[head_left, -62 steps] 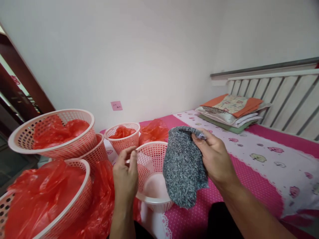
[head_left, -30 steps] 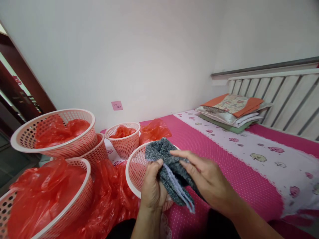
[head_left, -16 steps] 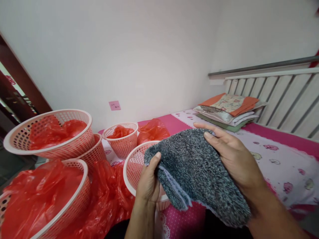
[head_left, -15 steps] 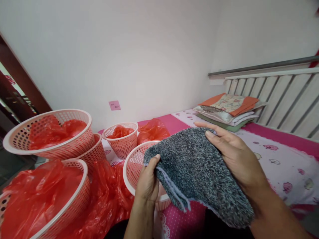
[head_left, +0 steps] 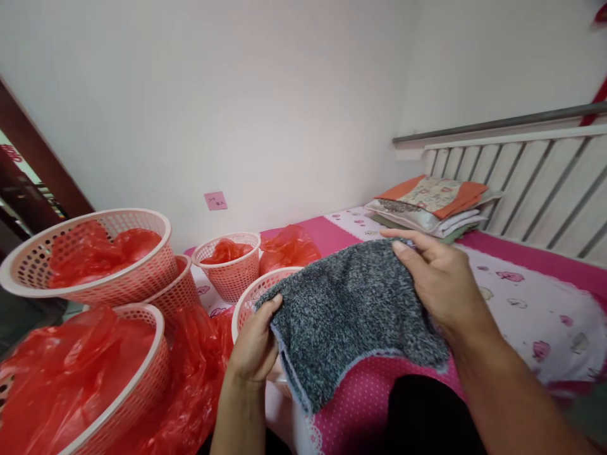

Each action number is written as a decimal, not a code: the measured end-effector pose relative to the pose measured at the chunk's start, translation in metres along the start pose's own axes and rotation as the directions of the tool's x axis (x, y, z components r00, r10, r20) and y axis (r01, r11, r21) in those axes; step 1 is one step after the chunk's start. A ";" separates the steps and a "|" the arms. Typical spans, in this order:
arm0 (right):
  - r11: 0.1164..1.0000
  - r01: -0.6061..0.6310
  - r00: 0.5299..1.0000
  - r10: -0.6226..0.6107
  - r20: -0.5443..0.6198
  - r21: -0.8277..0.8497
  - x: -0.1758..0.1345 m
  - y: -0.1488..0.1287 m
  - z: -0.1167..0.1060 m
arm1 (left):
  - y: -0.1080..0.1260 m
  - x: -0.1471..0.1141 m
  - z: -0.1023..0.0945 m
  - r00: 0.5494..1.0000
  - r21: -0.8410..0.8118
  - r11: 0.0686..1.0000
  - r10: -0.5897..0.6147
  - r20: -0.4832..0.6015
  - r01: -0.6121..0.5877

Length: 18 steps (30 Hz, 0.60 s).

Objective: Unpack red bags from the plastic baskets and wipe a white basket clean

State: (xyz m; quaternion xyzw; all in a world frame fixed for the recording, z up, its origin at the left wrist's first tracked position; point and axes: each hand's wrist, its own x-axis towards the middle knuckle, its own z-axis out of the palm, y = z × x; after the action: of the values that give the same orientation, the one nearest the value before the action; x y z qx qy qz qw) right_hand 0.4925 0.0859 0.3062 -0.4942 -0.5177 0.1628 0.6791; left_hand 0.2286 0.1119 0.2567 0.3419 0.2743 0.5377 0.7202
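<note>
Over a pink dotted bedsheet (head_left: 367,388), I see a gray speckled cloth (head_left: 341,309) stretched longways from left hand (head_left: 256,344) to right hand (head_left: 441,284), fingers pinching both top corners.

A pale wall (head_left: 284,114) stands behind the pink-and-white bed (head_left: 505,303).

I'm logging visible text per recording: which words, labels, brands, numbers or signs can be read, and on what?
None can be read.
Pink note on the wall: dark writing, too small to read.
Red marking on a pale panel, far left: too blurred to read.
</note>
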 end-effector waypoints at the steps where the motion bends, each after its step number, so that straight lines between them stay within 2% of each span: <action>1: 0.999 0.031 0.999 -0.030 0.022 -0.036 -0.002 -0.001 0.004 | -0.001 -0.001 0.003 1.000 -0.010 1.000 -0.002 -0.003 0.002; 4: 0.997 0.062 0.993 -0.057 0.103 -0.048 -0.009 -0.011 0.017 | -0.006 -0.004 0.014 1.000 -0.047 0.999 -0.022 -0.007 0.022; 8: 0.993 -0.046 0.961 0.015 0.277 0.108 -0.023 -0.028 0.039 | -0.014 -0.006 0.028 0.997 -0.101 0.993 -0.055 0.058 0.060; 10: 0.979 -0.114 0.903 0.031 0.429 0.170 -0.031 -0.031 0.052 | -0.017 -0.007 0.032 0.991 -0.104 0.991 -0.068 0.117 0.080; 12: 0.963 -0.170 0.806 0.013 0.592 0.210 -0.038 -0.029 0.062 | -0.019 -0.007 0.033 0.987 -0.109 0.991 -0.066 0.146 0.082; 14: 0.956 -0.196 0.731 -0.006 0.682 0.219 -0.042 -0.024 0.069 | -0.020 -0.007 0.030 0.990 -0.132 0.989 -0.044 0.137 0.062; 18: 0.964 -0.165 0.722 -0.026 0.692 0.208 -0.041 -0.017 0.069 | -0.018 -0.006 0.024 0.993 -0.091 0.995 -0.023 0.118 0.033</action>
State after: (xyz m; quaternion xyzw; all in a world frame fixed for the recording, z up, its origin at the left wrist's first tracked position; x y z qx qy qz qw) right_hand 0.4115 0.0826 0.2962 -0.3260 -0.6881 0.4252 0.4893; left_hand 0.2556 0.0978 0.2570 0.3351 0.2111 0.5187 0.7577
